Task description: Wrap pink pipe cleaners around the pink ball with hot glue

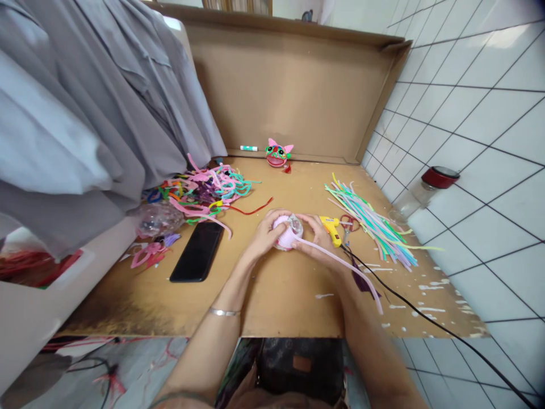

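Both my hands hold a small round ball (287, 232) partly wrapped in pink pipe cleaner, just above the cardboard work surface (272, 295). My left hand (266, 233) cups its left side with fingers curled round it. My right hand (318, 238) grips its right side. A long pink pipe cleaner (340, 262) trails from the ball, over my right wrist, toward the near right.
A black phone (198, 251) lies left of my hands. A yellow glue gun (331, 230) with a black cord, scissors (347, 226) and a bundle of pastel pipe cleaners (374, 224) lie to the right. Tangled pipe cleaners (204, 190), a clear ball (157, 218), a cat-face figure (278, 153), a jar (426, 190).
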`<state>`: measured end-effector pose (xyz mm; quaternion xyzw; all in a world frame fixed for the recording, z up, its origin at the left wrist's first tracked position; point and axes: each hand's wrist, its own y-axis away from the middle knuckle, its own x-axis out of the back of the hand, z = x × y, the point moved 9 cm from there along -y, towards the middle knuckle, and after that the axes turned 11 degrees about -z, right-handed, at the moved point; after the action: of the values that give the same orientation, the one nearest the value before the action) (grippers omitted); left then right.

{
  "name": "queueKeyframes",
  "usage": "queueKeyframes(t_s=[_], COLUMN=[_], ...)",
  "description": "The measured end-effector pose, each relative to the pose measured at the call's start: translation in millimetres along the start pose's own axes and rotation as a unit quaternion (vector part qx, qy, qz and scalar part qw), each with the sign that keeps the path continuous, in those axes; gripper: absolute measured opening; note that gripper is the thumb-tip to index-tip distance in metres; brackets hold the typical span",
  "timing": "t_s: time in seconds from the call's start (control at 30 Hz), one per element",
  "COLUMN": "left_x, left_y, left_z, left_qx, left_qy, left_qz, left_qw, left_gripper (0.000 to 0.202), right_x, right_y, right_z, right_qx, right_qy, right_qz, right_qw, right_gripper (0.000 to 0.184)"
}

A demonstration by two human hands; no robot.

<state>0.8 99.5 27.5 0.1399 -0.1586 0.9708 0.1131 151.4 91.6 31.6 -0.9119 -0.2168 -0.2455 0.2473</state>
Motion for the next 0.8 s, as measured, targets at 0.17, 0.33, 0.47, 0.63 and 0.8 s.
queueKeyframes(t_s=[0.17,0.33,0.47,0.63,0.8], left_x=[-0.4,-0.4,0.0,0.1,-1.3], left_y=[-0.8,-0.7,-0.1,0.4,0.5], left_z=[-0.5,-0.9,-0.3,1.5,1.5], left_qx=[-0.008,-0.008,-0.005,0.000,0.005], left_qy=[0.008,0.004,0.005,0.001,0.005], left_qz=[-0.003,-0.003,-0.006,-0.011,-0.015], left_qw=[1.000,1.000,1.000,1.000,1.000], left_gripper=[0.033,0.033,0.032,0.030,0.032], right_x=[1.9,8.2,7.8,7.2,7.4], right_y=[-0.5,0.5,0.3,0.0,0.1], right_z=[0.3,-6.3,-7.6,-4.1,-3.0], right_qx=[-0.003,-0.006,-0.002,-0.008,-0.016], right_qy=[-0.017,-0.045,-0.059,-0.070,-0.068], right_qz=[0.023,0.059,0.059,0.058,0.061], right_qw=[1.000,0.997,0.997,0.996,0.996], right_gripper=[0.052,0.013,0.013,0.012,0.011])
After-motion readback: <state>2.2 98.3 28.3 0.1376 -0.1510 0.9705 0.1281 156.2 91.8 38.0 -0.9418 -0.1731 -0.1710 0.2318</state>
